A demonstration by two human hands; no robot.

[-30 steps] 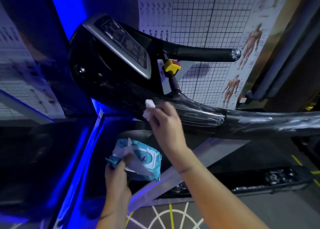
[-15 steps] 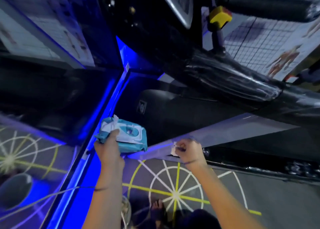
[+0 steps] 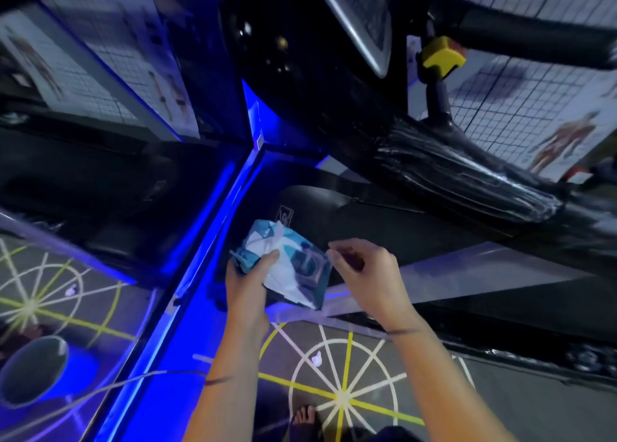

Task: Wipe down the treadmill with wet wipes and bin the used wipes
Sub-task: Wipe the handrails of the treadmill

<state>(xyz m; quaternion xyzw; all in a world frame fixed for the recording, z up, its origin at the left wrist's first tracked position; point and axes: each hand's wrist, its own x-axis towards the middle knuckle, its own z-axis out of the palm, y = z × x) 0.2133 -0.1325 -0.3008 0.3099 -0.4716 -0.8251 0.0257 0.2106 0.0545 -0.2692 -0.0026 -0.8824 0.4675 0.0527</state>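
I'm looking at a gym. A black treadmill [image 3: 434, 174] fills the top right, its console [image 3: 360, 17] tilted above a yellow clip [image 3: 441, 56]. Muscle charts [image 3: 561, 138] on gridded posters cover the wall [image 3: 500, 108] behind it. The floor [image 3: 500, 408] carries painted wheel markings [image 3: 340, 398] in yellow and white, and a blue light strip [image 3: 207, 208] runs along its left edge.

Honestly, nothing here is legible. The wall posters [image 3: 564, 134] have muscle figures and grid charts, but any print on them is just smear. Same goes for the console [image 3: 364, 14] panel and the label on the wipes pack [image 3: 293, 268]. There's a little square badge [image 3: 284, 215] on the treadmill [image 3: 367, 228] hood, probably a brand logo, but I can't make out any letters.
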